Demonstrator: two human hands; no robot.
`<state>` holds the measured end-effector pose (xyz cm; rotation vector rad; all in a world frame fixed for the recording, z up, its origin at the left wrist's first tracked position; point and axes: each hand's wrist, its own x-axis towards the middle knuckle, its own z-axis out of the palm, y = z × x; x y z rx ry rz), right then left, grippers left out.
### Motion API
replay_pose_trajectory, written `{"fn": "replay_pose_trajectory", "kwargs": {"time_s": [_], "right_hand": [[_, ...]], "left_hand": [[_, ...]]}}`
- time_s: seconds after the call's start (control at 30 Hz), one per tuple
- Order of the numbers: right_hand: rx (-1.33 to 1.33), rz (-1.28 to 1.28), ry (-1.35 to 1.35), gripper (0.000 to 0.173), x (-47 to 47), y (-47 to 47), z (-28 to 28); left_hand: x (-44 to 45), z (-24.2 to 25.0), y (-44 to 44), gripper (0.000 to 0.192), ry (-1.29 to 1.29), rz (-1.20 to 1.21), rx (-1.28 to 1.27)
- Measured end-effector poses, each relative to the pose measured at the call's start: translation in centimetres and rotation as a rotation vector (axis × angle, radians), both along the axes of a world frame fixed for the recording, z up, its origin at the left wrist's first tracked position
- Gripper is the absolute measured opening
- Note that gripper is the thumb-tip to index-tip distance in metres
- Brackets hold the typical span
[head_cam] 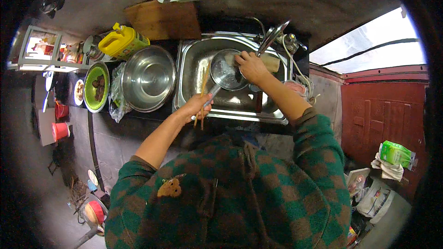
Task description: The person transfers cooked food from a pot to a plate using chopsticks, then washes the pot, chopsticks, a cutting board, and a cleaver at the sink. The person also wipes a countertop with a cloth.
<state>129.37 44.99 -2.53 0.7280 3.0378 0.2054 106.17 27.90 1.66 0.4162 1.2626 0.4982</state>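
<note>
My left hand (199, 105) grips the grey handle of a round, long-handled metal utensil (221, 76), seemingly a strainer or ladle. A pair of wooden chopsticks (204, 90) is held along with the handle in the same hand. The utensil's bowl is over the stainless steel sink (192, 100). At the bowl's right rim are the curled fingers of my right hand (252, 66); whether they pinch the rim or something inside is hidden. Just beyond that hand, the metal faucet (271, 38) slants down toward the bowl. A pale block-like thing (270, 63) lies in the sink behind my right wrist.
Left of the sink sits a large steel basin (148, 79), then a plastic bag (119, 100) and a green colander (91, 88) holding brown lumps. Behind them stand a yellow jug (124, 43) and a leaning wooden board (164, 20). A pale hose (294, 57) curves at the right.
</note>
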Motion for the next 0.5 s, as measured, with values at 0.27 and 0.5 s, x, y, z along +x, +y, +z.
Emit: {"fn": "replay_pose_trajectory", "kwargs": {"time_s": [0.27, 0.5], "right_hand": [[-1.353, -0.669, 0.603, 0.023, -5.7, -2.3, -5.2], [-1.568, -1.002, 1.103, 0.023, -7.8, -1.2, -1.7]], "left_hand": [[1.9, -2.5, 1.2, 0.031, 0.182, 0.018, 0.074], [2.6, -3.7, -0.4, 0.045, 0.087, -0.05, 0.086]]}}
